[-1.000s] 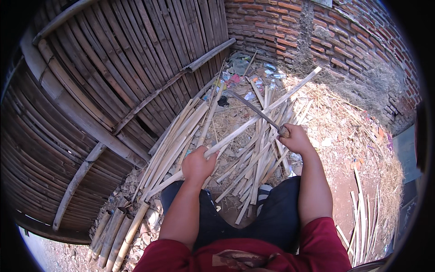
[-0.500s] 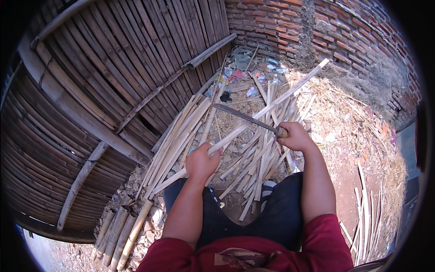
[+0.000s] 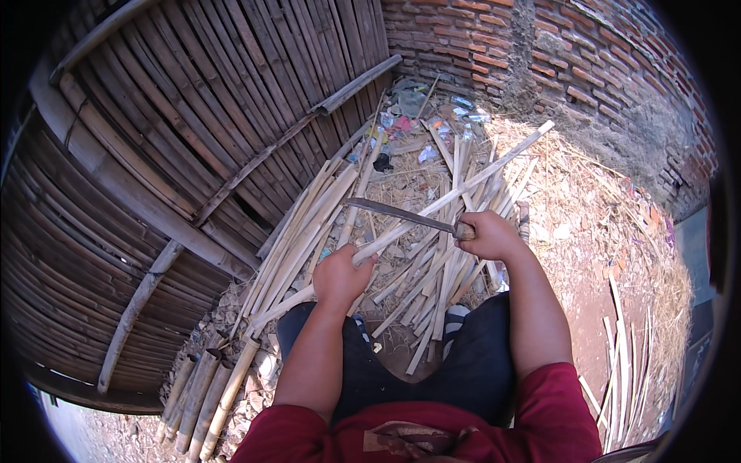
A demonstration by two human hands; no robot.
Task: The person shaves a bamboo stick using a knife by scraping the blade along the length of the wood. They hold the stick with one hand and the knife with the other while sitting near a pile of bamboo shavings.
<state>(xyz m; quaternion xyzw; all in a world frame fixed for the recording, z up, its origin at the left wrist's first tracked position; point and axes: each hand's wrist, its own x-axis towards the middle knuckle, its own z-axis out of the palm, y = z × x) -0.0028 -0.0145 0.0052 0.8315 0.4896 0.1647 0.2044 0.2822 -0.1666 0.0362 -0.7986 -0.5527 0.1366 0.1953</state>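
My left hand [image 3: 342, 276] is wrapped round a long pale bamboo strip [image 3: 472, 184], which slants from beside my left thigh up to the far right. In my right hand [image 3: 491, 235] is the wooden handle of a machete [image 3: 403, 214]. Its long dark blade points left and lies across the strip, beyond my left hand. From this angle I cannot tell whether the blade touches the strip. Below the strip, a loose pile of split bamboo strips [image 3: 441, 284] lies on the ground between and beyond my knees.
A slatted bamboo wall [image 3: 231, 92] rises on the left, and a brick wall [image 3: 455, 38] stands at the back. More strips [image 3: 297, 224] lie along the left wall. Several bamboo poles [image 3: 202, 393] are at lower left; litter [image 3: 405, 116] lies in the far corner. Thin strips [image 3: 624, 370] lie at right.
The machete and my right hand have moved nearer and a little left. The far end of the bamboo strip has dropped slightly, while my left hand keeps its hold.
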